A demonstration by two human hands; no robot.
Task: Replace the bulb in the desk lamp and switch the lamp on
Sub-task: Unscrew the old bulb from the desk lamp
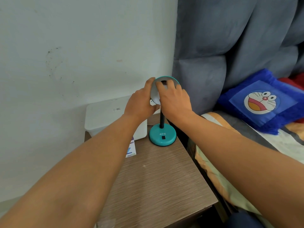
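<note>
A teal desk lamp stands at the back of a brown bedside table (158, 178). Its round base (162, 136) carries a black switch, and a dark neck rises from it. The lamp shade (155, 94) is tilted so that its white inside faces me. My left hand (141, 102) grips the shade's left rim from outside. My right hand (174, 97) reaches into the shade, fingers curled at the dark socket near the top. Whether a bulb sits under those fingers is hidden. A small bulb box (131, 149) lies flat on the table, left of the base.
A white plastic bin (105, 117) stands against the wall behind my left forearm. A bed with a grey padded headboard (230, 46) borders the table on the right, with a blue cartoon cushion (263, 102) on it. The lamp's cord runs behind the base.
</note>
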